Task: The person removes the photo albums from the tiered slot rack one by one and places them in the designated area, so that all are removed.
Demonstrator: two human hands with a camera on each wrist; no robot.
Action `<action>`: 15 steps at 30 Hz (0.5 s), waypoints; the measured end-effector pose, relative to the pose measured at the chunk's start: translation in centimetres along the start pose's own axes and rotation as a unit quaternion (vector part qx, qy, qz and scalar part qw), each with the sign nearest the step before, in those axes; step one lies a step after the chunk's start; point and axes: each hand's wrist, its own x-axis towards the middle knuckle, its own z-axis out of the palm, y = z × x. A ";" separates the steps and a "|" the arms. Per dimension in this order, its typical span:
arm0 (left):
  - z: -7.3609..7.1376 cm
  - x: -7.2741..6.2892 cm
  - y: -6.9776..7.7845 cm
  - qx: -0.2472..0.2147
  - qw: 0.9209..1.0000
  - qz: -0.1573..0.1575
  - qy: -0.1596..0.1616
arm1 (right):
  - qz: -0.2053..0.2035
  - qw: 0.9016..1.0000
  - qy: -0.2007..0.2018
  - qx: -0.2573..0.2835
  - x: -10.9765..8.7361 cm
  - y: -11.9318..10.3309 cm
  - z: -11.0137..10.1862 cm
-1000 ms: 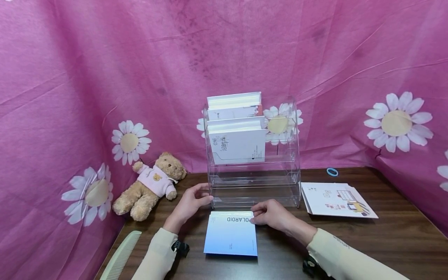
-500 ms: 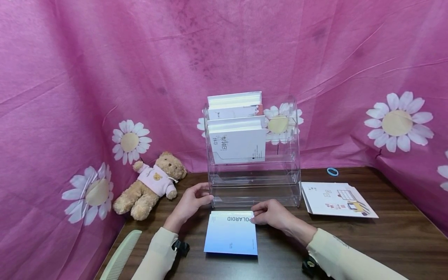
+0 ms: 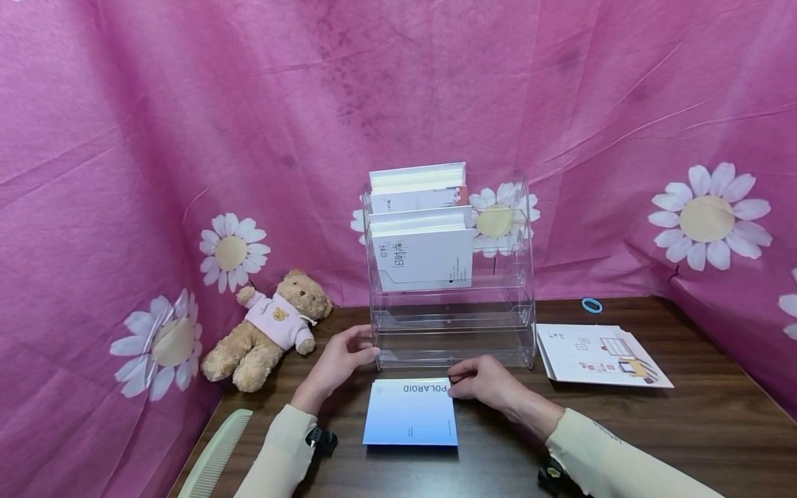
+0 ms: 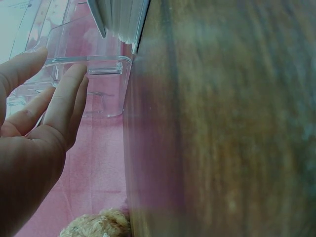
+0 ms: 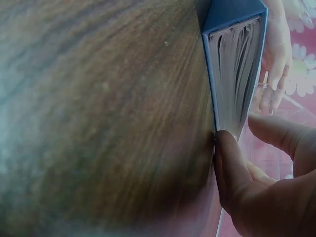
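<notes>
A blue-and-white photo album (image 3: 411, 418) printed POLAROID lies on the table in the head view. At its far right corner my right hand (image 3: 488, 384) pinches it, thumb at the upper cover. The right wrist view shows the album's page edges (image 5: 234, 69), with a finger (image 5: 229, 153) at the lower cover. Behind the album stands a clear tiered rack (image 3: 454, 360). My left hand (image 3: 339, 356) rests its fingertips at the rack's lower left side. In the left wrist view those fingers (image 4: 64, 103) are mostly straight.
White albums (image 3: 426, 259) fill the left part of the rack's upper tiers. More white albums (image 3: 600, 356) lie to its right, near a blue ring (image 3: 591, 306). A teddy bear (image 3: 274, 325) and a pale green comb (image 3: 214, 453) are at left. Pink cloth (image 3: 398, 83) hangs behind.
The blue album's near edge now shows higher in the head view, and its far edge slightly lower, with fewer page edges visible there. The right hand shifts slightly with it; the left stays put.
</notes>
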 end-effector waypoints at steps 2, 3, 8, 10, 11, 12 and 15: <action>0.0 0.0 0.0 0.000 1.000 0.000 -0.001 | -0.006 1.000 0.003 -0.003 -0.1 0.1 0.0; 0.0 0.0 -0.1 0.000 1.000 0.000 -0.001 | -0.010 1.000 0.004 -0.004 -0.1 0.1 0.0; -0.1 0.1 -0.1 -0.002 1.000 -0.001 0.001 | -0.021 1.000 0.006 0.004 -0.4 0.0 0.0; -0.1 0.1 -0.2 -0.002 1.000 -0.001 -0.001 | -0.022 1.000 0.008 0.005 -0.5 0.0 0.0; -0.1 0.0 -0.1 -0.002 1.000 0.000 -0.002 | -0.024 1.000 0.008 0.004 -0.5 0.0 0.0; -0.1 0.0 -0.1 -0.001 1.000 -0.001 -0.003 | -0.026 1.000 0.008 0.003 -0.5 0.0 0.0; -0.2 0.0 -0.1 -0.001 1.000 -0.002 -0.006 | -0.037 0.999 0.008 0.000 -0.6 0.0 0.0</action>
